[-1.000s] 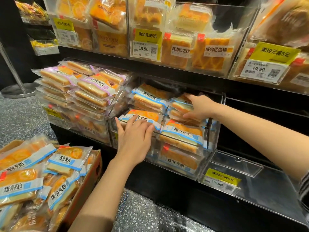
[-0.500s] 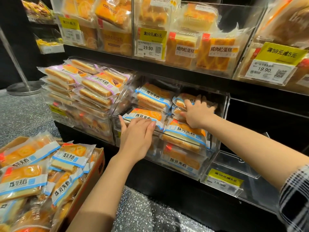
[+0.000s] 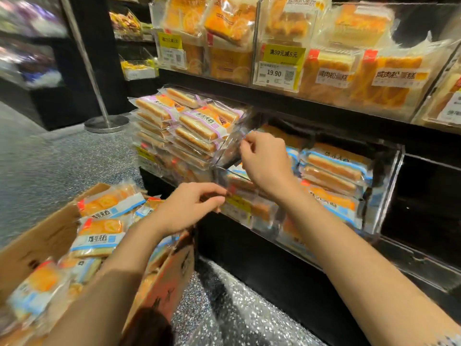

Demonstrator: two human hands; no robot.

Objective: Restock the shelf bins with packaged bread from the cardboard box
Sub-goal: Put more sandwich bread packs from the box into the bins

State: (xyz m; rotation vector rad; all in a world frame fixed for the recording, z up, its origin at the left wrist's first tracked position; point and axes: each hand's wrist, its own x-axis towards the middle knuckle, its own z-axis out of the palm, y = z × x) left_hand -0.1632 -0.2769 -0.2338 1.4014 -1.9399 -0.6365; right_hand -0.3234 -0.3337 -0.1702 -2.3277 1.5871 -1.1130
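Observation:
A cardboard box (image 3: 47,236) at the lower left holds several blue-banded bread packs (image 3: 99,236). On the lower shelf, a clear bin (image 3: 389,186) is stacked with the same blue-banded packs (image 3: 334,166). My left hand (image 3: 189,208) hovers at the bin's front left corner, above the box's far edge, with thumb and fingers curled together and nothing visible in them. My right hand (image 3: 264,161) is higher, at the bin's upper left, with its fingers curled by the neighbouring bin's clear wall. It covers part of the bin's left stack. The image is motion-blurred.
A bin of purple-banded bread packs (image 3: 197,123) sits left of the blue one. The upper shelf carries bins of cake packs (image 3: 389,76) with a yellow price tag (image 3: 279,68). A dark shelf bay (image 3: 429,208) lies to the right. A metal post base (image 3: 107,123) stands on the speckled floor.
Both hands have drawn back out of the bin and to the left, off the packs they were pressing. The camera has swung left and down, showing more of the box.

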